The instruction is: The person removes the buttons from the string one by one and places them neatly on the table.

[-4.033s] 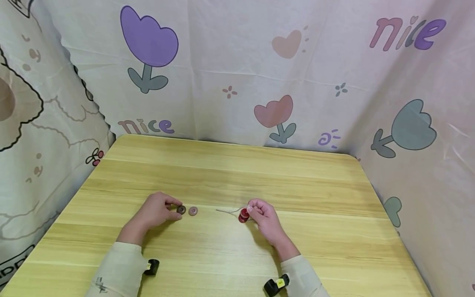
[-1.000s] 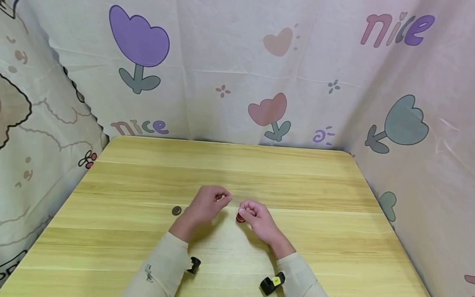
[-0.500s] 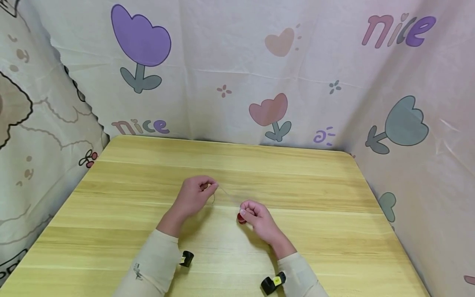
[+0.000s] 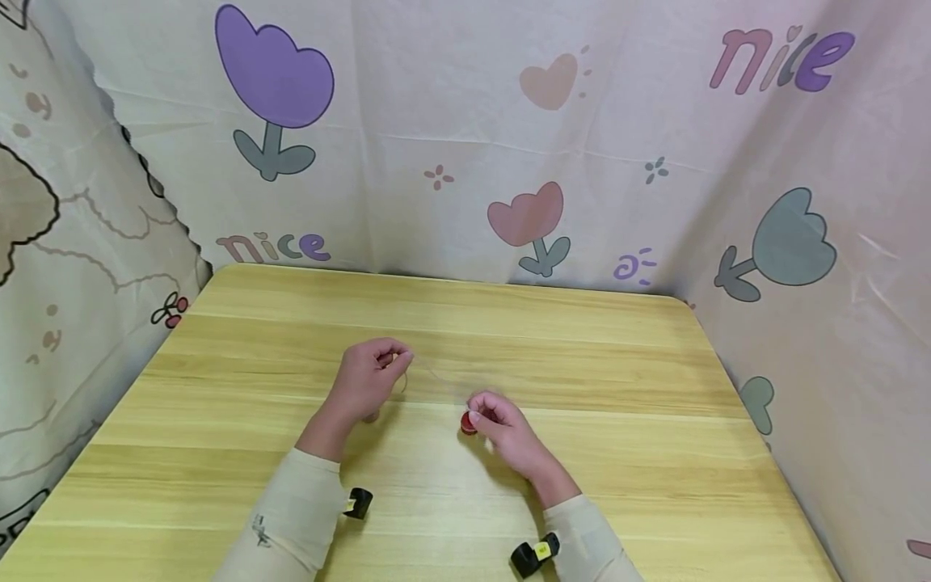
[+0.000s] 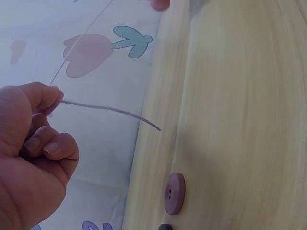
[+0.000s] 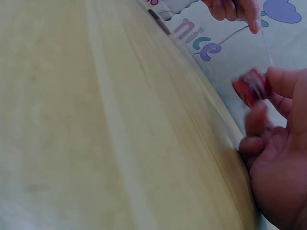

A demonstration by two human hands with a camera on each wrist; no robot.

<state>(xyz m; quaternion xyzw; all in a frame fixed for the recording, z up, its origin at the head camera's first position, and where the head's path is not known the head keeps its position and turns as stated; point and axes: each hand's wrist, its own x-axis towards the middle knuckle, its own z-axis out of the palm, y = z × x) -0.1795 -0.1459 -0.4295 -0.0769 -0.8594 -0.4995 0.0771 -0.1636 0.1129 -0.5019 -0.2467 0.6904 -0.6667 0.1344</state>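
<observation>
My left hand (image 4: 364, 381) pinches a thin pale cord (image 5: 110, 109) between thumb and forefinger. The cord's loose end sticks out past the fingertips, and the rest runs across to my right hand (image 4: 503, 428). That hand pinches red buttons (image 6: 251, 87) at its fingertips, blurred in the right wrist view; how many is unclear. In the head view a red button (image 4: 469, 423) shows below the thumb. On the table near my left hand lies a mauve button (image 5: 175, 194), with the edge of a dark button (image 5: 165, 226) beside it. My left hand mostly hides both from the head view.
The wooden table (image 4: 582, 364) has its far edge against a hanging cloth (image 4: 436, 97) printed with flowers. Cloth also hangs at the left and right sides. A black wrist camera (image 4: 534, 556) sits at the right sleeve, another black camera (image 4: 358, 503) at the left.
My left hand left the dark button, went right to the cord, took hold of it and drew it leftward and away. My right hand stays nearly in place with the red buttons.
</observation>
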